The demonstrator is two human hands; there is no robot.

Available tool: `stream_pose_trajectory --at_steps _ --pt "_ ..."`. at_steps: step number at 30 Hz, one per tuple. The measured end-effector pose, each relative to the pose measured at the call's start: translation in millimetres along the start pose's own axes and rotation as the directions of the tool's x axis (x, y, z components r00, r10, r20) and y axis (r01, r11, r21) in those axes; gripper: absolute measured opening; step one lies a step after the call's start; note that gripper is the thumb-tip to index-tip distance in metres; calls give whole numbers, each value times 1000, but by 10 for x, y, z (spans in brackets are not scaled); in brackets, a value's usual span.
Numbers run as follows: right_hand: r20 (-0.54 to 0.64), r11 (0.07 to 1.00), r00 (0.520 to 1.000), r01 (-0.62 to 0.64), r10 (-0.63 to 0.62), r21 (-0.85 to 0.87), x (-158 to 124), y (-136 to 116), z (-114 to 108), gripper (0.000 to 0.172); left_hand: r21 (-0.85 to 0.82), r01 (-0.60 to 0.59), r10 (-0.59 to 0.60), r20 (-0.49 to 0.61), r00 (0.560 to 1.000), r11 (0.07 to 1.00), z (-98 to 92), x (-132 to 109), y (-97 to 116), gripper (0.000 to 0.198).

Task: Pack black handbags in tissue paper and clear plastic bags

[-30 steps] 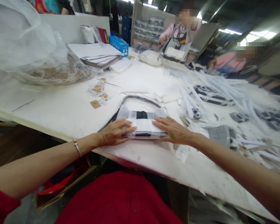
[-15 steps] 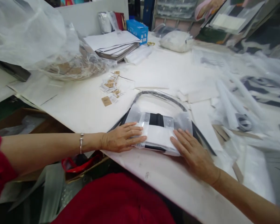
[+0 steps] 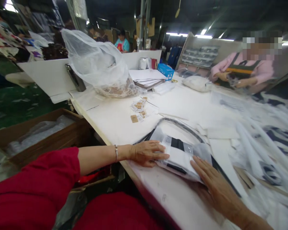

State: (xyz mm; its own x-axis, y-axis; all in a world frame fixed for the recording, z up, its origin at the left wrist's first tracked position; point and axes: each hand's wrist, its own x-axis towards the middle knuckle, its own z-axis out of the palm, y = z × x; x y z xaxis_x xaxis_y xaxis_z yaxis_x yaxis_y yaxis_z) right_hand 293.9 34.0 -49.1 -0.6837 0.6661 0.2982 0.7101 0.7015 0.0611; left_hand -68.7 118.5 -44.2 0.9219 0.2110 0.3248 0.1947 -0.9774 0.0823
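Near the lower middle of the frame, a flat clear plastic packet of folded white and black fabric (image 3: 180, 156) lies on the white counter (image 3: 115, 124), close to its near edge. On the packet's left end the left hand (image 3: 147, 153) rests flat, fingers stretched out side by side. The right hand (image 3: 214, 185) lies flat on its lower right corner, fingers likewise extended, gripping nothing. Small brown paper tags (image 3: 138, 110) lie higher up, well apart.
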Motion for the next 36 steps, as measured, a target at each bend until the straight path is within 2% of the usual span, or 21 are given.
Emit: stream_pose_trajectory --at_steps 2,4,6,8,10,13,16,18,24,28,33,36 --pt "46 999 999 3 -2 -35 28 -7 -131 82 0 6 -6 -3 1000 1000 -59 -2 26 61" --pt "44 998 999 -1 4 -65 101 -39 -277 91 39 30 -29 -26 999 999 -112 0 79 62" --pt "-10 996 999 -31 30 -84 238 -86 -405 91 102 85 -77 -77 994 991 -143 4 161 61" --pt "-59 995 996 -68 64 -75 426 -125 -467 84 153 154 -134 -131 982 976 -133 9 258 64" --pt "-58 995 994 -94 92 -40 620 -137 -416 77 174 220 -193 -158 968 960 -76 8 341 70" --pt "7 991 991 -132 132 19 804 -108 -127 70 157 306 -276 -184 943 939 73 -7 396 76" --pt "110 979 976 -196 189 54 820 -78 212 63 119 331 -300 -220 928 936 213 -26 382 78" --pt "177 969 958 -239 224 68 799 -67 326 62 101 318 -285 -251 925 943 260 -29 362 78" --pt "261 944 930 -301 258 138 840 -56 217 60 63 301 -273 -283 920 952 236 -19 350 70" --pt "302 913 904 -366 304 178 788 -173 191 62 -13 276 -270 -263 926 961 171 -61 391 65" --pt "324 876 866 -450 381 172 651 -378 203 68 -98 267 -282 -199 939 959 -43 -65 410 56" --pt "326 852 853 -484 408 199 643 -353 158 69 -115 317 -333 -165 928 941 -189 44 326 57"
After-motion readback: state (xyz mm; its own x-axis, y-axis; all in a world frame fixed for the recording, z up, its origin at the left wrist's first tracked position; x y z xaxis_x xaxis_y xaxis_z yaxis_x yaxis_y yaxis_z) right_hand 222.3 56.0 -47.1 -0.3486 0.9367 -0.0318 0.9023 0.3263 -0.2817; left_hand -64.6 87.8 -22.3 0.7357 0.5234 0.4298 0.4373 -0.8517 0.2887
